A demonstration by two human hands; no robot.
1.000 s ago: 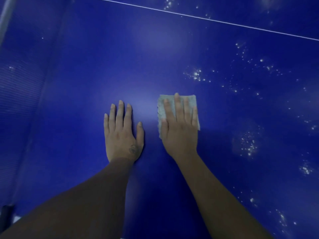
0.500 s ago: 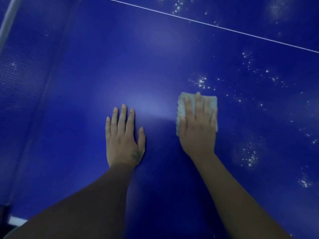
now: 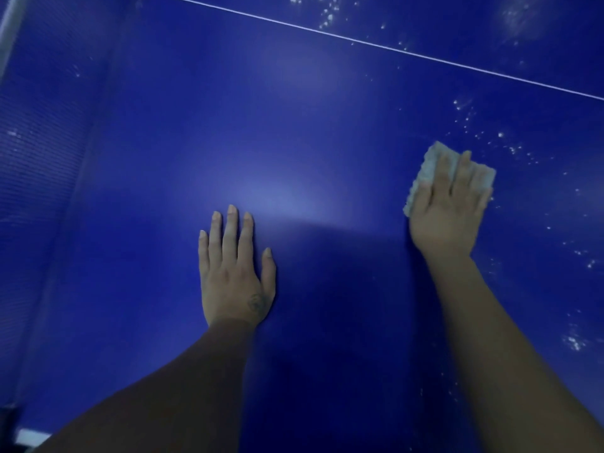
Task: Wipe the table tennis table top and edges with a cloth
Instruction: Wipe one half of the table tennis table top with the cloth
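Far left of the left hand (image 3: pixel 233 276): a blue mesh net (image 3: pixel 36 152) runs up the frame edge, with a pale top band (image 3: pixel 9 34) at the upper corner. Below-left of the left hand, in the bottom corner, are a small white piece (image 3: pixel 31 436) and a dark object (image 3: pixel 7 416). Can't tell what either is.

Left hand: flat on the table top (image 3: pixel 147 256), palm down, fingers straight and close together, thumb out to the side, holding nothing. Small dark mark (image 3: pixel 256 302) on its back near the thumb base. Just above its fingertips is a bright glare patch (image 3: pixel 261 194). To its right a dark shadow (image 3: pixel 327 289) lies on the surface between the forearms.

Up and right of the left hand: a thin white line (image 3: pixel 392 49) crosses the table top diagonally.

Right of the left hand, well apart and farther up: a pale cloth (image 3: pixel 427 166) lies flat on the table top. The right hand (image 3: pixel 446 223) is on top, fingers straight, pressing it down. Cloth shows past the fingertips and at both sides.

Farther right of the left hand, past the cloth: white specks (image 3: pixel 510 148) scattered over the blue, more above the line.

Surface is glossy deep blue, light is dim, and the room beyond can't be made out.
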